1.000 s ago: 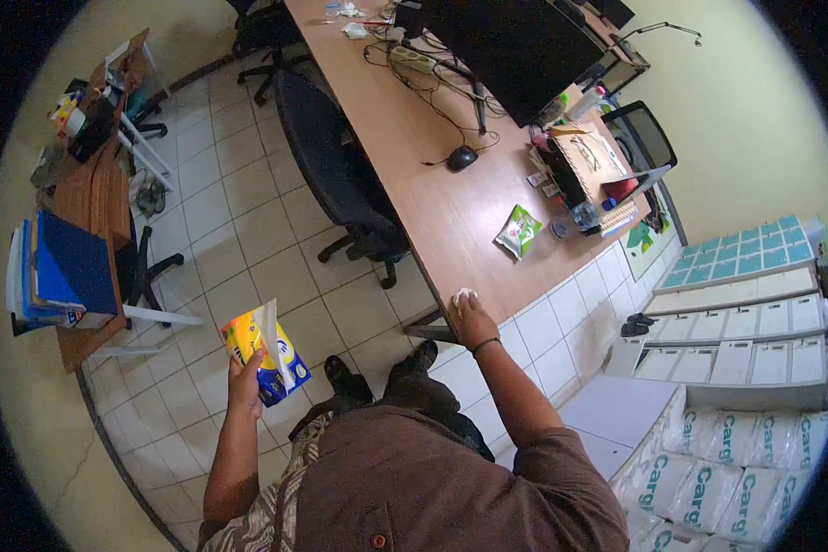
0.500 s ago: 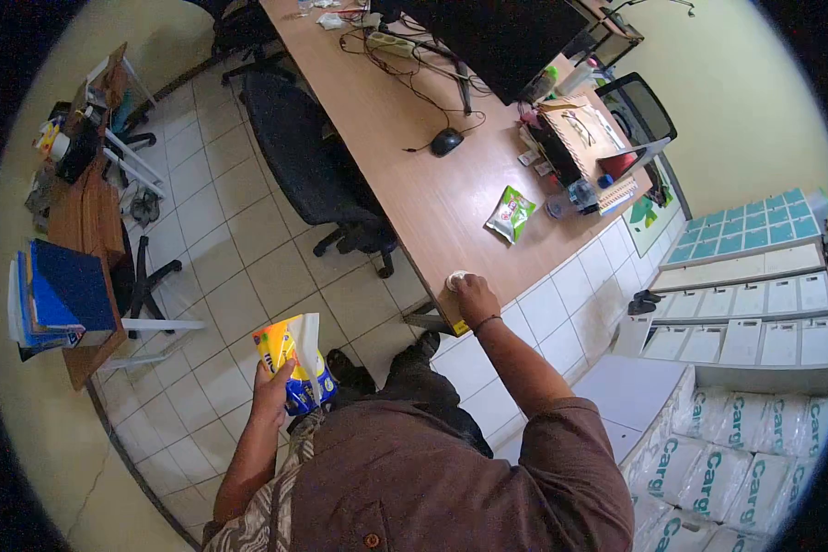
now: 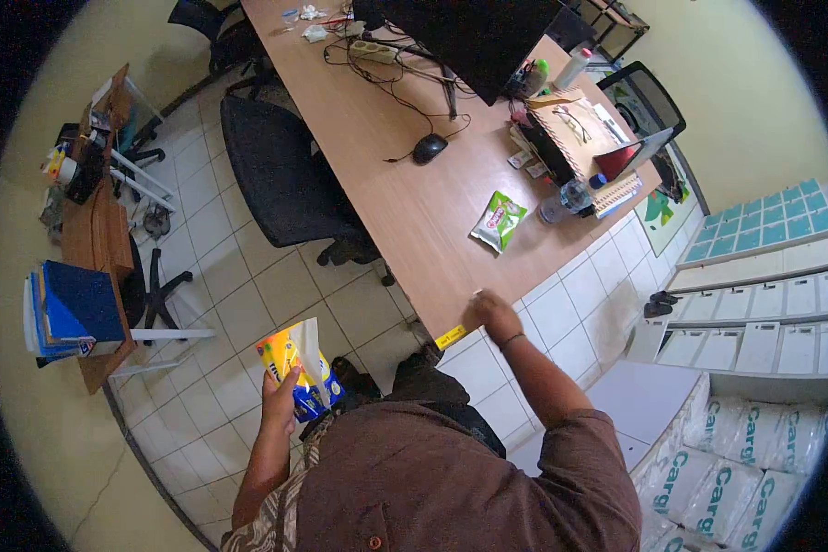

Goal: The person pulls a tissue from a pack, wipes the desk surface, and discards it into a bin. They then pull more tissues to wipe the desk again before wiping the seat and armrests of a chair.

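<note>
My left hand (image 3: 280, 394) is closed around a yellow and blue tissue pack (image 3: 294, 354), held above the floor in front of my body. A white strip runs along the pack's upper right side. At the near corner of the wooden table (image 3: 405, 230), my right hand (image 3: 495, 316) is closed and low over the tabletop. A small bit of white tissue (image 3: 477, 293) shows at its fingers; the rest is hidden under the hand. Close by lie a yellow sticker (image 3: 451, 337) on the table's edge and a green and white snack packet (image 3: 500, 222).
A plastic bottle (image 3: 566, 201) stands past the packet, beside a box with papers and glasses on top. Further back are a black mouse (image 3: 429, 148), tangled cables and a monitor (image 3: 469, 37). A black chair (image 3: 271, 166) stands at the table's left side.
My right hand has slid along the table's end, toward its right edge, and less of the white tissue shows. My left hand still holds the pack. The view has shifted slightly.
</note>
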`<state>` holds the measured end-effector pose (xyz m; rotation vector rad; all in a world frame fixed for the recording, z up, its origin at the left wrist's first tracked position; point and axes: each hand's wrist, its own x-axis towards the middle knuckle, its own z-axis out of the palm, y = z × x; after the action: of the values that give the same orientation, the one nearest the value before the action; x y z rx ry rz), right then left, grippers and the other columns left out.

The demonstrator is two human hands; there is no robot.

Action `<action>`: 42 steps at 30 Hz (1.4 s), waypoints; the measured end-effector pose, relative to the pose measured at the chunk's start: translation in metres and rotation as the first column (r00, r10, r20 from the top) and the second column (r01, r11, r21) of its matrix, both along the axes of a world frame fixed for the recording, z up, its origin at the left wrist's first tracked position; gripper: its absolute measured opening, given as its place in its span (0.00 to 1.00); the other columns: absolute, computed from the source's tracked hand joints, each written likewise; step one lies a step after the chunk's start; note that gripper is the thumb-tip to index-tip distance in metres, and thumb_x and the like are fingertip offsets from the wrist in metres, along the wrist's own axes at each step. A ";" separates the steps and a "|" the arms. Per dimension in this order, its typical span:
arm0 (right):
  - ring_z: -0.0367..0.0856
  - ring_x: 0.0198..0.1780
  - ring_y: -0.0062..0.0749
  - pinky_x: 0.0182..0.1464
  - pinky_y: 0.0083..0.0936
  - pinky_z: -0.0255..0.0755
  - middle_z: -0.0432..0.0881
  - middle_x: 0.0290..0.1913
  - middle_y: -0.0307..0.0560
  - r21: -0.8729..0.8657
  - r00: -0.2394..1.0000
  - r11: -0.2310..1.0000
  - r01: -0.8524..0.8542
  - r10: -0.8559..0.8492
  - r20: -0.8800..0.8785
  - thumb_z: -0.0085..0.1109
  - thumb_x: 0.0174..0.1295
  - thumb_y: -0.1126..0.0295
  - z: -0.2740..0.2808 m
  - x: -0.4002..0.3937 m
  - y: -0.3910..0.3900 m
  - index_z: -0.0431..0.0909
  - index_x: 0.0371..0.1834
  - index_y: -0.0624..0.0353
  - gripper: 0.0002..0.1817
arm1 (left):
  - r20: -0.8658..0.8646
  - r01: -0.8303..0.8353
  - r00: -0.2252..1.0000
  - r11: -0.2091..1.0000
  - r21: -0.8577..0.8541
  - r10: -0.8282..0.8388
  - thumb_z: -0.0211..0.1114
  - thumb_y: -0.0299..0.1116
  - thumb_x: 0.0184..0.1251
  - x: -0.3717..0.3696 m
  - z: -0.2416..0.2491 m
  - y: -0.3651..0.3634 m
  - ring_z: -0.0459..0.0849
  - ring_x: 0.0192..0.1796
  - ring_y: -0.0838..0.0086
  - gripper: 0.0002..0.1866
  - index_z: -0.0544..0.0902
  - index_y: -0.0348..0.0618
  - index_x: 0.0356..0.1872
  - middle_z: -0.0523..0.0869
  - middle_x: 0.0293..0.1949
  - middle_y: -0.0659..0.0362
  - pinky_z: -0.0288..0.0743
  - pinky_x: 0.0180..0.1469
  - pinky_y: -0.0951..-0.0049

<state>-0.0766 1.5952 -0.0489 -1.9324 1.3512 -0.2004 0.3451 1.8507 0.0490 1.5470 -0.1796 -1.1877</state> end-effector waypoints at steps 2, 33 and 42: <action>0.80 0.59 0.46 0.61 0.35 0.75 0.80 0.59 0.50 -0.128 0.999 0.991 0.028 -0.033 -0.033 0.50 0.69 0.62 -0.004 0.004 -0.023 0.78 0.57 0.55 0.17 | 0.017 -0.045 0.999 0.999 0.032 0.044 0.66 0.30 0.69 -0.011 0.011 -0.004 0.84 0.50 0.71 0.18 0.74 0.42 0.56 0.84 0.50 0.58 0.77 0.53 0.69; 0.83 0.50 0.35 0.51 0.29 0.78 0.85 0.49 0.48 0.526 0.125 0.571 0.630 -0.744 0.657 0.53 0.71 0.69 0.014 -0.109 -0.090 0.78 0.56 0.65 0.15 | -0.006 0.049 0.999 0.999 0.002 -0.049 0.63 0.29 0.70 -0.094 0.013 -0.060 0.85 0.48 0.69 0.18 0.74 0.41 0.59 0.84 0.49 0.57 0.80 0.50 0.67; 0.81 0.55 0.41 0.60 0.38 0.77 0.81 0.55 0.52 0.860 -0.391 0.463 0.216 -0.766 0.510 0.49 0.74 0.69 0.041 -0.038 -0.003 0.70 0.63 0.66 0.18 | -0.067 0.177 0.981 0.983 -0.037 -0.180 0.62 0.32 0.72 -0.028 -0.022 -0.102 0.87 0.48 0.68 0.18 0.73 0.43 0.60 0.85 0.50 0.56 0.83 0.50 0.64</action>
<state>-0.1149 1.5926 -0.0078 -0.0140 0.8794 -1.4227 0.3169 1.7490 0.0271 1.4833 -0.2941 -1.3717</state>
